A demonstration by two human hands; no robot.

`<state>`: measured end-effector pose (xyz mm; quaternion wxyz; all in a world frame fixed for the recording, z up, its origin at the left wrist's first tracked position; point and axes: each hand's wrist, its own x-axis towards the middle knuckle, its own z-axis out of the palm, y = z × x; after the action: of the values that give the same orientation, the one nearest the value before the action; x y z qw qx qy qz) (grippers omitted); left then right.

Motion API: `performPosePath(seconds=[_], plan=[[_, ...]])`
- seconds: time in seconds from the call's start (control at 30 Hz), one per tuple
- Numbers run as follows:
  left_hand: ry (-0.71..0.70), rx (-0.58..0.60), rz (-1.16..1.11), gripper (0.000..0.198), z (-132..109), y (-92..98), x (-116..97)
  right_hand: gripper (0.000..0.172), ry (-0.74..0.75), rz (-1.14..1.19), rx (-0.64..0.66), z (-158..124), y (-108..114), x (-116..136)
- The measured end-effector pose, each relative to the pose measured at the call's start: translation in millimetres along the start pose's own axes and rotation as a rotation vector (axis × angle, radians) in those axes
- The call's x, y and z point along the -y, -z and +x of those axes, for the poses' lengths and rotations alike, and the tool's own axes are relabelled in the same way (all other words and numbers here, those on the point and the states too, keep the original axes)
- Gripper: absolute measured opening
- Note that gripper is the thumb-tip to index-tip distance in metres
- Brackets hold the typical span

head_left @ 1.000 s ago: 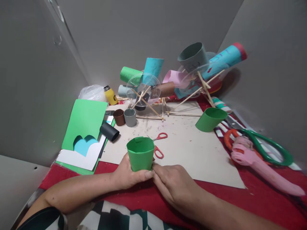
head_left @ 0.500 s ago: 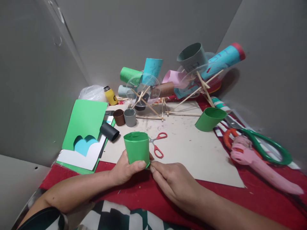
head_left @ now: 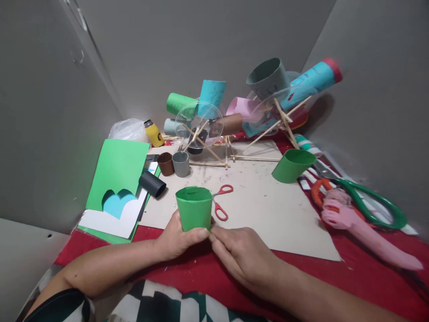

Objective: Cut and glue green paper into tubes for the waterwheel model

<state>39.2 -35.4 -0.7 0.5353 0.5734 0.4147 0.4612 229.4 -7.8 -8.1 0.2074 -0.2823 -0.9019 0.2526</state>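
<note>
A green paper cup (head_left: 194, 210), its open top facing up, is in both hands just above the front of the work board. My left hand (head_left: 182, 239) wraps the lower left side, with the thumb across the front near the base. At the bottom right edge, the fingertips of my right hand (head_left: 239, 250) pinch the cup's base; what exactly lies between them is hidden. Just behind the cup lie small red-handled scissors (head_left: 223, 203), their blades partly covered by it.
Brown (head_left: 166, 164), grey (head_left: 181, 164) and black (head_left: 152, 184) paper tubes sit left. Green paper sheets (head_left: 122, 165) lean beyond them. A stick-and-disc wheel (head_left: 199, 125) with coloured cups stands behind. To the right are a green tube (head_left: 293, 166), large green-handled scissors (head_left: 375, 203) and pink crepe paper (head_left: 365, 237).
The green cup has shifted slightly right and tipped a little in my hands. The right fingertips stay at its lower edge. Everything else is in place.
</note>
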Motion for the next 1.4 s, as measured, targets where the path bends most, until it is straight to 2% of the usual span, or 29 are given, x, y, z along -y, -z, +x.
performPosePath(seconds=[0.17, 0.27, 0.47, 0.6, 0.87, 1.07, 1.4], plan=[[0.063, -0.052, -0.228, 0.057, 0, 5.1, 2, 0.032, -0.019, 0.007, -0.029, 2, 7, -2], [0.072, -0.032, -0.276, 0.056, 1, 5.6, 2, 0.03, -0.025, 0.008, -0.026, 2, 8, -3], [0.105, 0.035, -0.246, 0.055, 2, 5.0, 3, 0.027, -0.014, 0.01, 0.027, 2, 6, -3], [0.082, 0.085, -0.194, 0.047, 2, 4.3, 4, 0.029, -0.013, -0.004, 0.043, 3, 3, -4], [0.089, 0.059, -0.123, 0.05, 1, 5.7, 1, 0.027, -0.009, -0.026, 0.031, 3, 3, -3], [0.035, 0.016, -0.033, 0.052, 1, 4.1, -3, 0.029, 0.0, -0.04, 0.012, 1, 3, 0], [-0.132, 0.036, 0.075, 0.051, 2, -2.0, -11, 0.029, 0.05, -0.002, 0.024, 4, 5, -2]])
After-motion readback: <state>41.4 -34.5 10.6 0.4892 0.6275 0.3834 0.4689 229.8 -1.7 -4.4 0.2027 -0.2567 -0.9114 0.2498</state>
